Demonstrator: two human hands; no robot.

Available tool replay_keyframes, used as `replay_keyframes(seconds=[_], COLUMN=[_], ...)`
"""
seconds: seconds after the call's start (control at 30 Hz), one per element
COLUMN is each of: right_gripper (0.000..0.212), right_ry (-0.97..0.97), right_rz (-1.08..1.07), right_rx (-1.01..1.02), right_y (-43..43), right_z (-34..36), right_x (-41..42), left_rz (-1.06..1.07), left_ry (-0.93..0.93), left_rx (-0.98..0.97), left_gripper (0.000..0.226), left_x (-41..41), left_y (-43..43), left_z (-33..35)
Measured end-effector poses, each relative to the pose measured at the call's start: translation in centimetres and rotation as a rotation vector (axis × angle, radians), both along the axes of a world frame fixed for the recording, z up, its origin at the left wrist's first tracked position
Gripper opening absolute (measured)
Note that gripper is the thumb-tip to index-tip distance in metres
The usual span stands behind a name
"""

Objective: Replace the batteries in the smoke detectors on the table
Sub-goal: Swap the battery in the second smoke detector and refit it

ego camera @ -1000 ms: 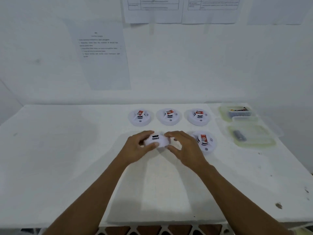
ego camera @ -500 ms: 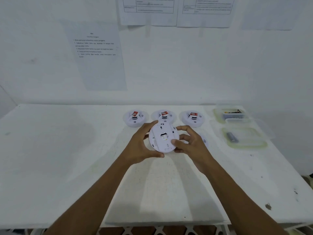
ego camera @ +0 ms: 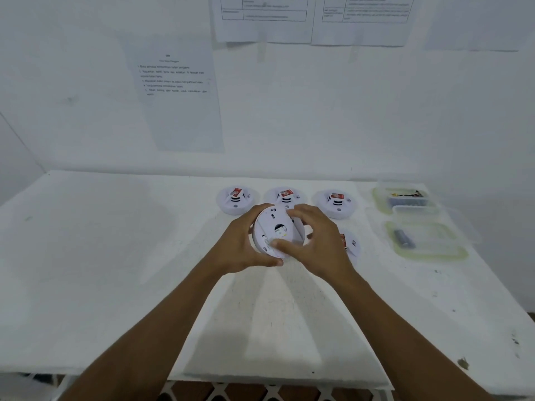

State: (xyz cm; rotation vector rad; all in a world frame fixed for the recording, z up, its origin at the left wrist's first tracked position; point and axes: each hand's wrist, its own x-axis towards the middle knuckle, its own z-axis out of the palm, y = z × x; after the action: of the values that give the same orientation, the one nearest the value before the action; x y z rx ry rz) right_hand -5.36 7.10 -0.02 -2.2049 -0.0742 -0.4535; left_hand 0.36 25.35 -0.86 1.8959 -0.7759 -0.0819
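Note:
I hold a round white smoke detector (ego camera: 275, 231) above the white table (ego camera: 115, 256), its underside tilted toward me. My left hand (ego camera: 243, 244) grips its left rim, thumb under the lower edge. My right hand (ego camera: 315, 241) grips the right side, thumb pressed on the back plate. Three more detectors stand in a row behind: left (ego camera: 235, 200), middle (ego camera: 285, 195) partly hidden by my fingers, right (ego camera: 335, 203), each with a red label. Another detector (ego camera: 351, 246) lies half hidden behind my right hand.
At the right stand clear plastic containers: the far one (ego camera: 405, 196) holds dark items, the near one (ego camera: 425, 241) holds a grey battery (ego camera: 403, 238). Printed sheets (ego camera: 176, 96) hang on the wall behind. The table's front edge is near my elbows.
The detector came up off the table and was flipped underside toward me. Since half a second ago my right hand has moved over its back plate, thumb pressing on it.

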Motion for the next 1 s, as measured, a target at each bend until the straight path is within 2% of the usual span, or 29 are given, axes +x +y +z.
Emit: replay_keyframes(seconds=[0.27, 0.37, 0.47, 0.57, 0.63, 0.73, 0.9, 1.0], right_gripper=[0.073, 0.073, 0.056, 0.025, 0.019, 0.020, 0.026, 0.026], right_ry=[0.062, 0.035, -0.040, -0.126, -0.134, -0.027, 0.261, 0.259], right_rz=[0.124, 0.111, 0.104, 0.065, 0.019, -0.009, 0.081, 0.056], right_rx=[-0.129, -0.330, -0.490, -0.326, -0.227, -0.248, -0.486, -0.505], right_y=[1.2, 1.2, 2.4, 3.0, 2.1, 0.1, 0.4, 1.2], right_z=[0.4, 0.5, 0.4, 0.3, 0.1, -0.8, -2.7, -3.8], right_x=[1.7, 2.3, 2.2, 2.1, 2.8, 4.4, 6.0, 6.2], left_rz=[0.059, 0.077, 0.086, 0.111, 0.147, 0.200, 0.196, 0.157], left_ry=[0.007, 0.006, 0.016, 0.041, 0.068, 0.088, 0.106, 0.106], left_rx=[0.017, 0.029, 0.048, 0.031, 0.015, 0.017, 0.060, 0.069], left_gripper=[0.088, 0.089, 0.087, 0.085, 0.090, 0.095, 0.097, 0.096], left_x=[0.4, 0.5, 0.9, 1.4, 1.7, 2.4, 2.9, 2.8], left_y=[1.3, 1.7, 2.1, 3.3, 4.8, 7.4, 9.1, 8.6], left_z=[-0.6, -1.0, -1.5, -2.2, -2.7, -3.3, -3.2, -2.8])
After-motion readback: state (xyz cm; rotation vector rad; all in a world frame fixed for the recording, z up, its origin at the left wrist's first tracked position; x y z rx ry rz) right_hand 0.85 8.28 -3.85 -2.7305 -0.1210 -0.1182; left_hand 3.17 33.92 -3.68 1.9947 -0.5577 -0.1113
